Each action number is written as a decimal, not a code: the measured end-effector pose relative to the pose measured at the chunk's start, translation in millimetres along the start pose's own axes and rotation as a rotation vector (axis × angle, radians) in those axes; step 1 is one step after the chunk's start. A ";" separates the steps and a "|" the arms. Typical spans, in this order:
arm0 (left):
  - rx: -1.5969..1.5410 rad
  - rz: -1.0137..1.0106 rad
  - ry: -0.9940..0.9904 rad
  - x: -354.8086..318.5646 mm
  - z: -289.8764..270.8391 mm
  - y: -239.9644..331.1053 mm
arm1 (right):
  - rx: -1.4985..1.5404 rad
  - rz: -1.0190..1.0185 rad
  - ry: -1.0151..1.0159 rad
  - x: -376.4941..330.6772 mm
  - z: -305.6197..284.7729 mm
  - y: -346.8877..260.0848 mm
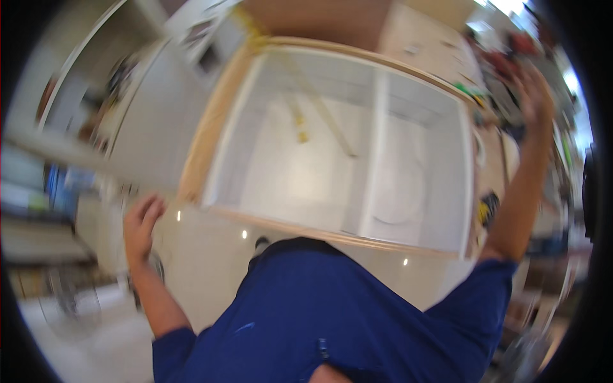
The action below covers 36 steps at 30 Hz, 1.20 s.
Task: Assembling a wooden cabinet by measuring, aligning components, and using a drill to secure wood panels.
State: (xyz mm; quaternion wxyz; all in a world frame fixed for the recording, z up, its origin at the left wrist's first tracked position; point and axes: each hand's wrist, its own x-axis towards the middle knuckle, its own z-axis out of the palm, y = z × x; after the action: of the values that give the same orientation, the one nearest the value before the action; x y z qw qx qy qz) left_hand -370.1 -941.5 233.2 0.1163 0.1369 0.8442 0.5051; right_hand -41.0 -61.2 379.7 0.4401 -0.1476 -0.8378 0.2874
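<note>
A large white box-like cabinet [379, 96] with a pale wooden outer edge lies in front of me, and an upright white divider splits it into two compartments. My left hand [143, 223] hangs in the air off the cabinet's near left corner, its fingers stretched and a little apart, with nothing in them. Out to the far right, my right hand [535, 99] is raised beyond the cabinet's right side. Its fingers look spread and no object shows in them, though motion blurs it. Yellow strips [325, 118] run from the far left corner across the larger left compartment.
A white panel cabinet [156, 115] and open shelves stand on the left. Beyond the cabinet lies a brown board [319, 19] beside a pale wooden surface [424, 48]. Mixed tools and clutter fill the right side, including a yellow-and-black item [488, 209]. Shiny tile floor [204, 255] surrounds me.
</note>
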 end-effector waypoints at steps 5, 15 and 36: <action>-0.217 -0.070 0.204 -32.9 10.7 -48.3 | 0.380 0.264 -0.099 -42.8 118.9 -175.8; -0.715 -0.164 0.153 -49.9 113.3 -90.9 | 0.263 0.181 -1.105 -223.7 365.0 -370.1; -0.307 0.106 0.250 -35.1 107.2 -75.3 | -0.222 -0.089 -0.747 -346.6 483.6 -412.4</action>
State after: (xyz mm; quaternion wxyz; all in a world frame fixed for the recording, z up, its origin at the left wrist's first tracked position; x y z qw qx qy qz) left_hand -309.9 -899.8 119.0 0.0032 0.0980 0.7567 0.6464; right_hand -239.0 -730.9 189.3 0.0982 -0.0428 -0.9719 0.2094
